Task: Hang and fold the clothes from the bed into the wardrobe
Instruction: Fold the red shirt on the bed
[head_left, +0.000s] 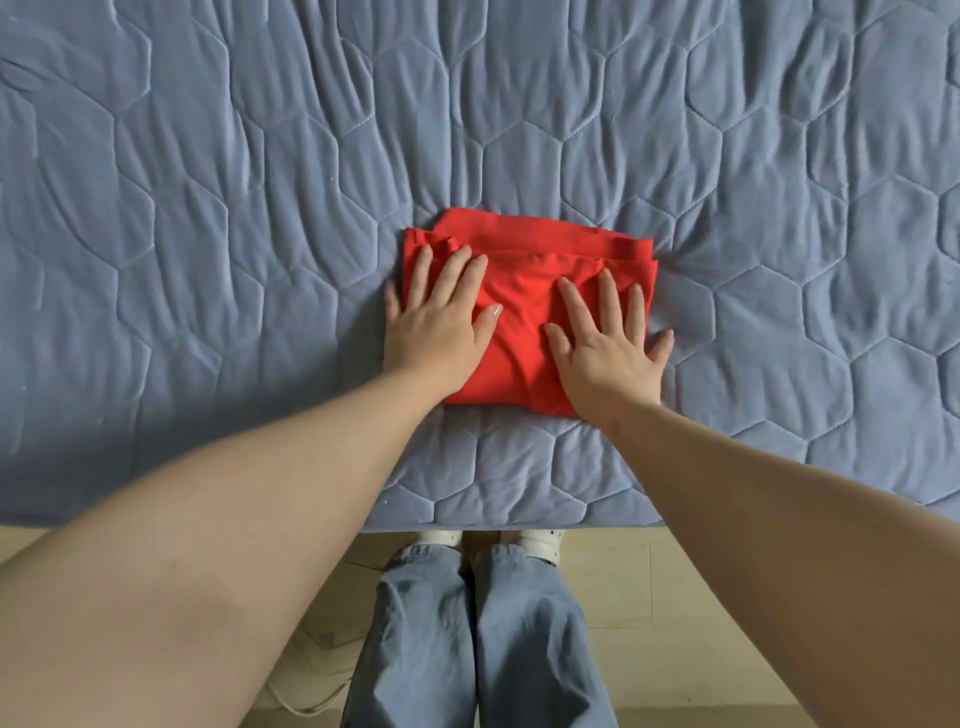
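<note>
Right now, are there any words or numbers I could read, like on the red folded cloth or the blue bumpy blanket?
None can be read.
Folded red garment: plain cloth, no label or print showing.
Grey-blue quilted bed cover: only stitched hexagon lines.
Blue denim trousers: no marks.
White shoes: tiny dark specks, too small to read.

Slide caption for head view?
The left hand and right hand press flat on a folded red garment on the quilted bed.
</note>
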